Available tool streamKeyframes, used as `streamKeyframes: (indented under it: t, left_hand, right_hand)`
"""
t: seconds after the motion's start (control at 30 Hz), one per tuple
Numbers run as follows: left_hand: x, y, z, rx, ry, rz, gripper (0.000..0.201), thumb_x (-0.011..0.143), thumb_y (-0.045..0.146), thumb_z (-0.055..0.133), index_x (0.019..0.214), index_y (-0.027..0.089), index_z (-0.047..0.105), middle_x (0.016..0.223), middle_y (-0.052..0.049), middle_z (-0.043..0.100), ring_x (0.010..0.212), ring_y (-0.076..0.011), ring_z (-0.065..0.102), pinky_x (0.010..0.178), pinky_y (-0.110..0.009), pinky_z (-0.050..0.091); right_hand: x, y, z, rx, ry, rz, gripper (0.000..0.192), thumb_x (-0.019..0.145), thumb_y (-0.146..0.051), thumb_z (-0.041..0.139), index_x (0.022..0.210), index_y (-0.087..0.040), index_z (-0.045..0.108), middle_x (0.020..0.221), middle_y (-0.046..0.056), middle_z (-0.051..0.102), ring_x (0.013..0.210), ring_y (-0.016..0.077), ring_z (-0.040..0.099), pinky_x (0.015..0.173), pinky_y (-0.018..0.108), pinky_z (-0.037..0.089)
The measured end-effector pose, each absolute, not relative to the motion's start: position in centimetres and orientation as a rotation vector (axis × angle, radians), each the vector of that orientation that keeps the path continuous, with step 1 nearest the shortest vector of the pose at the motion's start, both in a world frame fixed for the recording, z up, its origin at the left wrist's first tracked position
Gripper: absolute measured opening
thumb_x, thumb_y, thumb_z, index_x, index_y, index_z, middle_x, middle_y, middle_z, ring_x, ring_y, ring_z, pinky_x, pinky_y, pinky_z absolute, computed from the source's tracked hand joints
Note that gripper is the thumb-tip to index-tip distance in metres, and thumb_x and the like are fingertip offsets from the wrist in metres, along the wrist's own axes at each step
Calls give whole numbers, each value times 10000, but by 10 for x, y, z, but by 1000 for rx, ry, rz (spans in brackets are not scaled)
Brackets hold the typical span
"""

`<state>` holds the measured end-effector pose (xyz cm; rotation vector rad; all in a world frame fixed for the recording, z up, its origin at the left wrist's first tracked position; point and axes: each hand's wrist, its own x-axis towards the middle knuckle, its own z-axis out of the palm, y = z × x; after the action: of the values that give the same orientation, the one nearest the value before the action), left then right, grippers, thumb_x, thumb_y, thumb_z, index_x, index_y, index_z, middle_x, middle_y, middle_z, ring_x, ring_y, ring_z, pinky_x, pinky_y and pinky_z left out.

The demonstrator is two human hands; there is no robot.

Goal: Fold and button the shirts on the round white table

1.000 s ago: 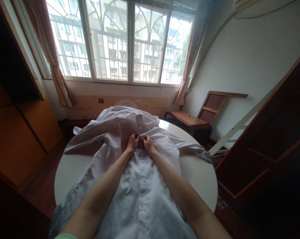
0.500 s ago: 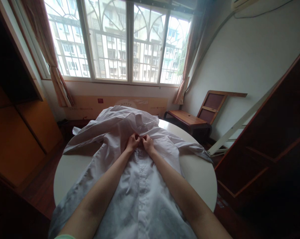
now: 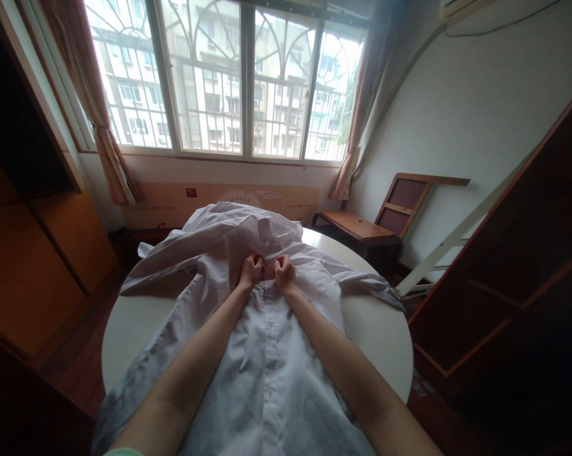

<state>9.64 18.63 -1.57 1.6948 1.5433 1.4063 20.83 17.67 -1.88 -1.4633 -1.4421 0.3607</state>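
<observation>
A long white garment like a shirt or coat lies spread over a round white table, its front placket running down the middle toward me. Its sleeves reach out to the left and right, and the collar end is bunched at the far side. My left hand is closed on the cloth at the left of the placket, near the upper chest. Just right of the placket, my right hand is closed with its fingers curled at the fabric. A small gap separates the hands. What exactly the fingertips pinch is hidden.
Behind the table, a cardboard panel leans below the barred window. A low wooden bench and a wooden frame stand at the back right. Orange cabinets are at left; a dark wooden panel leans at right.
My hands were together at the placket and have moved slightly apart, the right one shifting right. The garment lies almost the same.
</observation>
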Motion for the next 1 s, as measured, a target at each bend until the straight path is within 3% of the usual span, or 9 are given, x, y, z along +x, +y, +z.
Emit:
streamKeyframes:
  t: [0.17, 1.0]
  left_hand:
    - [97, 186, -15, 1757, 1544, 1451, 159, 738, 142, 478, 801, 110, 620, 794, -81, 660, 675, -144, 586, 662, -237, 445]
    - [95, 186, -17, 1644, 1378, 1378, 223, 664, 129, 466, 773, 95, 657, 756, -87, 678, 671, -150, 608, 641, -233, 473]
  right_hand:
    - [211, 180, -21, -1482, -1343, 410, 120, 763, -190, 376, 814, -201, 485, 724, 39, 613, 652, 175, 561, 623, 261, 414]
    - [210, 178, -19, -1459, -1420, 399, 107, 754, -188, 418, 769, -195, 524, 754, 35, 628, 728, 165, 579, 681, 250, 416]
